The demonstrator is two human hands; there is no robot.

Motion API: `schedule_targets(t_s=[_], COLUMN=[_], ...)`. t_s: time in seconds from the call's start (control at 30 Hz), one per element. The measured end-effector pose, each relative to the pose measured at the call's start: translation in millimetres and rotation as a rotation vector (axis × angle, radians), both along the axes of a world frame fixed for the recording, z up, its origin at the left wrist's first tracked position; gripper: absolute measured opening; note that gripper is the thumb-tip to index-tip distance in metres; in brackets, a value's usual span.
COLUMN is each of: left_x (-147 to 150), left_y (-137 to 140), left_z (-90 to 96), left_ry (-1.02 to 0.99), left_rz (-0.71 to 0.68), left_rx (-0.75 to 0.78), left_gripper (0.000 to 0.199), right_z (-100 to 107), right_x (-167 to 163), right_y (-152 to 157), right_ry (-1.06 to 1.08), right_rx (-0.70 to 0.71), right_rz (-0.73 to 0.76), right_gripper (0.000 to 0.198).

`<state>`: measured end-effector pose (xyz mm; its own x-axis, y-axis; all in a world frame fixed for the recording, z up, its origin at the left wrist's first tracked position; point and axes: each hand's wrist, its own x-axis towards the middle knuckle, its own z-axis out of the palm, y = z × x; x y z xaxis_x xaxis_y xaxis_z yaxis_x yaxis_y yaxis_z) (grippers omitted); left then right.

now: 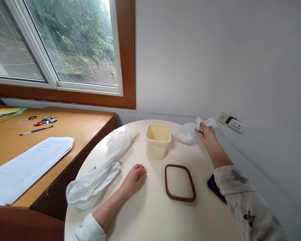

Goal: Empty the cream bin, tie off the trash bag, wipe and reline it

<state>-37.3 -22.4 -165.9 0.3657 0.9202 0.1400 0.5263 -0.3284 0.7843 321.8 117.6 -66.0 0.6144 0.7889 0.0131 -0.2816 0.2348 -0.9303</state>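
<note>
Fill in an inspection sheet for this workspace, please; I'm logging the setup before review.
Surface: round cream table, beside a wooden desk.
Job's things: open cream tub, standing upright; brown-rimmed lid lying flat in front of it; white bag near the wall.
Clutter: long crumpled plastic bag; dark cloth under the right sleeve; papers, pen and keys on the desk.
Hands: left hand rests on the table, holding nothing; right hand has its fingers closed on the white bag.
Cables: nothing seen; wall socket.
Surroundings: window, grey wall.
</note>
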Motion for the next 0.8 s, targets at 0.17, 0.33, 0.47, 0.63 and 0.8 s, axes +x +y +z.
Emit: schedule_targets(t_s=[0.17, 0.33, 0.47, 0.63, 0.8], left_x=[-0.3, 0.1, 1.6, 5.1, 12.4], left_y=[-0.6, -3.0, -5.1, -15.8, -33.6], left_z=[1.6, 10.6, 36.2, 86.7, 122.4], left_ry=[-0.023, -0.075, -0.173, -0.388, -0.367], left_rz=[0.001, 0.148, 0.292, 0.253, -0.114], left_rx=[-0.009, 0.011, 0.104, 0.167, 0.173], left_gripper=[0.02, 0.02, 0.022, 0.017, 0.032], right_z=[54.0, 90.3, 95.5, 76.4, 40.5], right_x=[-12.3, -28.1, -55.2, -109.4, -155.8], right_y=[-21.8, -74.8, -124.8, -159.3, -163.7], right_ry=[0.007, -0.176, -0.415, -0.484, -0.494], right_rx=[0.218, 0.364, 0.15, -0.111, -0.144], right_rz=[-0.031, -0.032, 0.067, 0.57, 0.844], right_gripper=[0.026, 0.028, 0.032, 0.03, 0.029])
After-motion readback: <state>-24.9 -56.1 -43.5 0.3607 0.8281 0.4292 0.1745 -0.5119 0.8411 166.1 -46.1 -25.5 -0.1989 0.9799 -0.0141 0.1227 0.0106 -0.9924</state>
